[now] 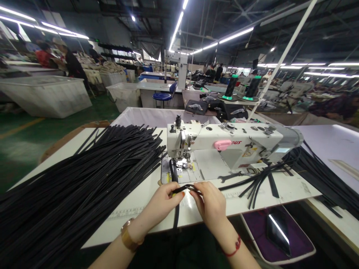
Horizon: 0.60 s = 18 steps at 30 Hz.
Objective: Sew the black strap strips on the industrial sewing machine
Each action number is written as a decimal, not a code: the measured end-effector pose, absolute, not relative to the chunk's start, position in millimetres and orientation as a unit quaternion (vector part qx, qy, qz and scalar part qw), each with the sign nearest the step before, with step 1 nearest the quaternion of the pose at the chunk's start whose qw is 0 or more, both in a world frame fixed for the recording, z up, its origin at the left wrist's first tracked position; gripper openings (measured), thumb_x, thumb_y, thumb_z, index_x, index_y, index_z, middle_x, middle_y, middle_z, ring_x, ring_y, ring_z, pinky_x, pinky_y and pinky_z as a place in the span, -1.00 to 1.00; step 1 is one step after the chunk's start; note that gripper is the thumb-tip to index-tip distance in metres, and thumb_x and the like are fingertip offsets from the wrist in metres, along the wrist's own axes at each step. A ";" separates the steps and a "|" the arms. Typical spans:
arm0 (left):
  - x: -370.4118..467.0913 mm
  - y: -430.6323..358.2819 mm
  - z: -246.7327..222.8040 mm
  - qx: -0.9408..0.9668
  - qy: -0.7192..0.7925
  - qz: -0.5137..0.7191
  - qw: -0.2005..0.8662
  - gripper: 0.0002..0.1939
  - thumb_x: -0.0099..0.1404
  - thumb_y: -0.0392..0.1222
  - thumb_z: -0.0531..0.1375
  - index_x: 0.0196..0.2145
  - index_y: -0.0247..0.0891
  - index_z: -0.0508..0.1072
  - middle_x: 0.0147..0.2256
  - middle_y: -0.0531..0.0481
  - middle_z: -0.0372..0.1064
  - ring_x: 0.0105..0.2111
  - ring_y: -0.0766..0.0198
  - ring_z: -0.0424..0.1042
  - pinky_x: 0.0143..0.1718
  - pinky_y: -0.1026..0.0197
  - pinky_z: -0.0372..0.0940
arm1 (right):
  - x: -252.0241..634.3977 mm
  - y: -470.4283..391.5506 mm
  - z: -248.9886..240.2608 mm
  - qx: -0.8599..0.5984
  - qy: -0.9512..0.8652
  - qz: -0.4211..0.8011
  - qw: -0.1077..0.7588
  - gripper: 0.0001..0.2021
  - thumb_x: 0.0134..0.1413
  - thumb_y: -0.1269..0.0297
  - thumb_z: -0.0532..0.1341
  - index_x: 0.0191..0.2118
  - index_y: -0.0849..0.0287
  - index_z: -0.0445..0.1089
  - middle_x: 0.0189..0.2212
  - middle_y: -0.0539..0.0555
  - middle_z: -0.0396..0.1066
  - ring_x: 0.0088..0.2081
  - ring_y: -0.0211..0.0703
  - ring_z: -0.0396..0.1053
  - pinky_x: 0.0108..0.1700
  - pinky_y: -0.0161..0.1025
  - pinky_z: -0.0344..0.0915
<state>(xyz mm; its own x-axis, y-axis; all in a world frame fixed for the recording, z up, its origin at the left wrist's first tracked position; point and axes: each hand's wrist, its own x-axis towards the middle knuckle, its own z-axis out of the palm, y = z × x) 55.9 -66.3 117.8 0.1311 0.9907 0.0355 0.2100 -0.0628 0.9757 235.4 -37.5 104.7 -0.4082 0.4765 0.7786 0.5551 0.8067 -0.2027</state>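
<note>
In front of the sewing machine, both hands hold a narrow black strap. My left hand pinches one part between thumb and fingers; a small yellow bit shows by its fingertips, too small to name. Closed on the other side, my right hand grips the strap close to the left fingertips. Another length of black strap runs down from beside the presser foot and past the table's front edge, behind the left fingers. Part of the strap is hidden by my fingers.
A large heap of black straps covers the table's left side. More straps lie to the right, near a wrench. Two black thread cones stand behind the machine. A phone rests on a purple pad below the table.
</note>
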 end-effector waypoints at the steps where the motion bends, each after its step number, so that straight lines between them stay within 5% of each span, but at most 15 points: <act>1: 56.0 -65.7 117.5 0.594 0.504 0.423 0.463 -0.86 0.24 -0.24 0.13 -0.34 -0.28 0.49 -0.33 -0.01 0.44 -0.22 0.14 0.40 -0.14 0.19 0.26 | 236.1 -37.8 104.8 -0.306 -0.842 -0.060 0.441 -0.80 0.15 0.42 0.25 -0.09 0.23 0.32 -0.37 0.10 0.49 -0.36 -0.11 0.37 -0.33 -0.20 0.32; 18: 53.8 -64.6 130.3 0.640 0.535 0.345 0.430 -0.83 0.17 -0.24 0.09 -0.43 -0.29 0.47 -0.41 0.00 0.45 -0.36 0.18 0.38 -0.34 0.25 0.24 | 245.6 -31.8 106.6 -0.303 -0.856 -0.106 0.405 -0.85 0.21 0.38 0.20 -0.10 0.26 0.33 -0.39 0.10 0.49 -0.37 -0.14 0.38 -0.35 -0.23 0.27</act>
<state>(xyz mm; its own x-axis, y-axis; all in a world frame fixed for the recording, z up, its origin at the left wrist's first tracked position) 53.8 -64.6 130.3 0.1884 0.9819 -0.0184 0.3881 -0.0573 0.9199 245.6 -31.8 106.6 -0.4878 0.4324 0.7583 0.6049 0.7938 -0.0634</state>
